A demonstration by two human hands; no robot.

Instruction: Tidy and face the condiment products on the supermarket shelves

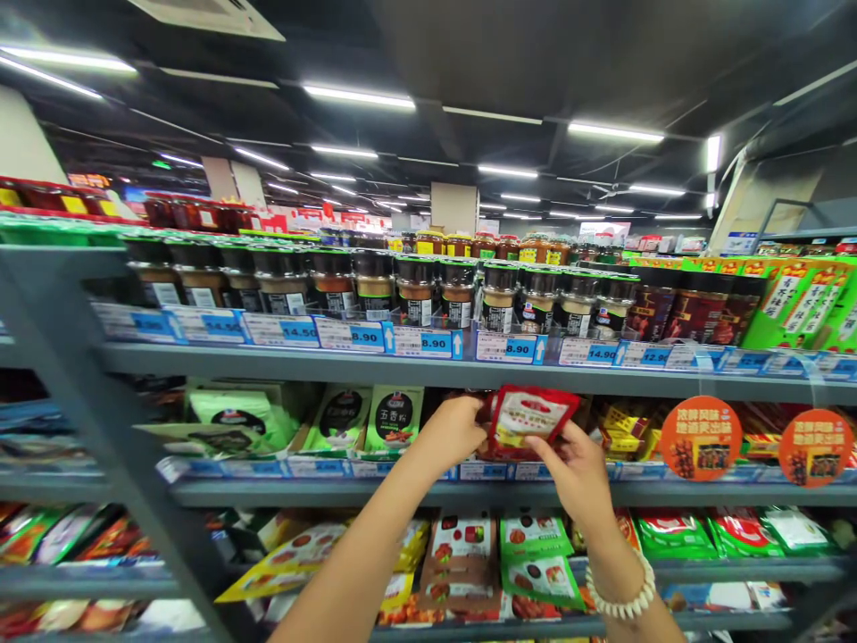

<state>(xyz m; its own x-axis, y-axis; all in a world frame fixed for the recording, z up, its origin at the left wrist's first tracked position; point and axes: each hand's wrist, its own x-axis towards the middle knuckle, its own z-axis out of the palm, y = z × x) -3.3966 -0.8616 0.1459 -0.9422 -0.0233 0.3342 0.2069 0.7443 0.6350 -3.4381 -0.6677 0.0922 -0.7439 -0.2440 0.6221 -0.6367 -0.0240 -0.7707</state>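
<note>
Holding the red packet point(534, 418) before the middle shelf point(415, 493), below the black-capped jars point(499, 299), clamped at its right side in the right hand point(581, 469), with fingers partly hidden behind. Touching or nearly touching its left edge with the left hand point(453, 438), fingertips hidden; cannot tell whether gripping. Too blurred to read in small print.

White tube lights point(360, 96) are glowing above both hands point(455, 435), brightly lighting the shelves; the ceiling point(469, 54) is staying dark, and the outer edges are stretching and blurring.
</note>
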